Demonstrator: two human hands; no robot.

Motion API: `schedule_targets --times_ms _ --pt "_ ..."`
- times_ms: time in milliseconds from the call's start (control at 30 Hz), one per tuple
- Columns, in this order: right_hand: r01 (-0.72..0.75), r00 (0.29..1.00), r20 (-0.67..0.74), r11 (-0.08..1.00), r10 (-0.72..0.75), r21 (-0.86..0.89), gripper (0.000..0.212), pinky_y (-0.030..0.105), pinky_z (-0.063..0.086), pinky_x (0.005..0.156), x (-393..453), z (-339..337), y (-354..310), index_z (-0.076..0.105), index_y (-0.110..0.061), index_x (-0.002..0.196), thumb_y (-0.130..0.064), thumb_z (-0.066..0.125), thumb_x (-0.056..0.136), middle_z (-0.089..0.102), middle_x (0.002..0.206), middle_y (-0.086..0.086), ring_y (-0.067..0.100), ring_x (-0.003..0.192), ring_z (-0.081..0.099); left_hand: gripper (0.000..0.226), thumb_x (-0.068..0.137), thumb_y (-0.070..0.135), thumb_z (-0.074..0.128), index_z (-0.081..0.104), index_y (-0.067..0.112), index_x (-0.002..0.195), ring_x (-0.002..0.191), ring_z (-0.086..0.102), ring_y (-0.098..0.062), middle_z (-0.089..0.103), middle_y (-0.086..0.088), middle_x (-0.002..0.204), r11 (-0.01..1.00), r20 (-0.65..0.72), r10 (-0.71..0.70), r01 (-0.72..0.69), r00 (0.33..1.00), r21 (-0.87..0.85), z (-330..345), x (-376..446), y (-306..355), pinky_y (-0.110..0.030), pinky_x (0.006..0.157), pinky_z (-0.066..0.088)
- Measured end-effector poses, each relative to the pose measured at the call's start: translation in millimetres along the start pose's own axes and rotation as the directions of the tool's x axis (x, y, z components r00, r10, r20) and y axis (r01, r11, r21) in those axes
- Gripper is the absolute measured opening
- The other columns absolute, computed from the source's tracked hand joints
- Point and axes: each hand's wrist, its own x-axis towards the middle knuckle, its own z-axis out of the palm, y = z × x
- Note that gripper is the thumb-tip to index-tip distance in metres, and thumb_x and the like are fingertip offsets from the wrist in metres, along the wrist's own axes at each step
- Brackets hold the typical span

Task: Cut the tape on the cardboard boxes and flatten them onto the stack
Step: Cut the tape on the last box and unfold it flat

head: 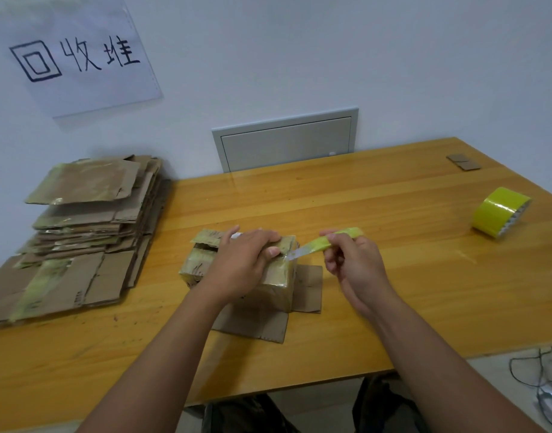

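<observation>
**Blade at the box's top edge**

Your left hand lies over the top of the small cardboard box, fingers curled down across its taped upper face and the thumb pressed on the top close to the right edge, so that grip is clamped on the box. The box stands upright near the middle of the wooden table, wrapped in yellowish tape; its lower flaps are already spread flat on the table around its base, toward you and to the right.

Your right hand holds a utility knife with a yellow-green handle, fingers curled around the handle. The metal blade points left and down, its tip touching the box's upper right edge just beside your left thumb.

The stack of flattened boxes sits at the left end of the table, well apart from the box you are cutting. Its sheets are brown cardboard with strips of the same yellowish tape, the lower ones wider and fanned out toward you.

A roll of yellow tape lies on its side far to the right. Two small cardboard scraps lie near the far right corner. On the wall above the stack hangs a paper sign with handwritten characters, and a grey panel is set into the wall behind the table.
</observation>
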Motion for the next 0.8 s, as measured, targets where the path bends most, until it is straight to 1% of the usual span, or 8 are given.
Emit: schedule_targets --times_ms 100,200,267,367,500,633,733,800 --pt "-0.04 0.999 0.023 0.999 0.041 -0.036 0.021 0.023 0.042 0.043 0 10 2 0.069 -0.004 0.082 -0.011 0.055 0.096 0.061 0.055 0.006 0.015 0.046 0.053 0.03 0.104 0.032 0.044 0.058 0.027 0.13 0.132 0.044 -0.005 0.057 0.013 0.135 1.0 -0.007 0.004 -0.004 1.0 0.011 1 0 -1 -0.028 0.112 0.005" --pt "-0.067 0.998 -0.01 0.998 0.066 -0.011 0.023 0.023 0.045 0.043 -1 17 6 0.067 -0.002 0.079 -0.01 0.054 0.096 0.064 0.056 0.01 0.017 0.047 0.059 0.029 0.104 0.033 0.043 0.058 0.029 0.128 0.13 0.045 -0.004 0.059 0.014 0.133 1.0 -0.02 0.013 -0.013 1.0 0.013 2 0 -1 -0.028 0.111 0.009" --pt "-0.071 0.997 -0.028 0.997 0.07 -0.009 0.028 0.023 0.047 0.043 -5 21 13 0.066 0.0 0.072 -0.01 0.054 0.096 0.065 0.057 0.012 0.02 0.048 0.062 0.03 0.104 0.034 0.042 0.058 0.029 0.129 0.13 0.045 -0.004 0.058 0.014 0.134 1.0 -0.02 0.013 -0.013 1.0 0.02 2 0 -2 -0.031 0.111 0.011" --pt "-0.06 0.994 -0.096 0.998 0.06 0.003 0.031 0.025 0.048 0.043 -9 25 22 0.064 0.001 0.068 -0.009 0.054 0.095 0.065 0.057 0.014 0.022 0.046 0.063 0.031 0.104 0.034 0.041 0.058 0.029 0.13 0.131 0.044 -0.004 0.058 0.014 0.135 1.0 -0.016 0.011 -0.011 1.0 0.02 3 0 -2 -0.033 0.112 0.012" --pt "-0.041 0.988 -0.149 0.998 0.034 -0.046 0.029 0.022 0.043 0.04 0 25 21 0.062 -0.001 0.069 -0.011 0.054 0.094 0.062 0.051 0.007 0.016 0.041 0.056 0.032 0.104 0.035 0.041 0.058 0.03 0.13 0.131 0.044 -0.003 0.057 0.016 0.136 1.0 -0.015 0.005 -0.005 1.0 0.003 1 0 -2 -0.034 0.113 0.013" --pt "-0.087 0.986 -0.154 0.978 0.058 -0.188 0.021 0.027 0.036 0.044 23 25 15 0.061 0.0 0.091 -0.02 0.058 0.093 0.052 0.047 -0.002 0.011 0.042 0.045 0.032 0.104 0.037 0.04 0.059 0.031 0.129 0.13 0.044 -0.003 0.057 0.017 0.135 1.0 -0.022 0.0 0.0 1.0 -0.003 1 0 -1 -0.034 0.114 0.011" --pt "-0.07 0.989 -0.141 0.966 0.035 -0.249 0.014 0.033 0.025 0.05 45 30 10 0.057 -0.008 0.092 -0.022 0.057 0.094 0.035 0.053 0.001 0.016 0.048 0.032 0.032 0.104 0.038 0.039 0.059 0.031 0.129 0.131 0.043 -0.002 0.057 0.019 0.134 1.0 -0.022 -0.006 0.006 1.0 0.01 1 0 -1 -0.035 0.116 0.004" --pt "-0.06 0.988 -0.154 0.957 0.016 -0.285 0.019 0.039 0.021 0.057 58 33 5 0.054 -0.005 0.088 -0.022 0.054 0.096 0.028 0.06 0.004 0.019 0.054 0.026 0.033 0.104 0.038 0.039 0.059 0.032 0.129 0.131 0.042 -0.001 0.057 0.02 0.134 1.0 -0.025 -0.007 0.007 1.0 0.014 1 0 0 -0.035 0.117 -0.001"
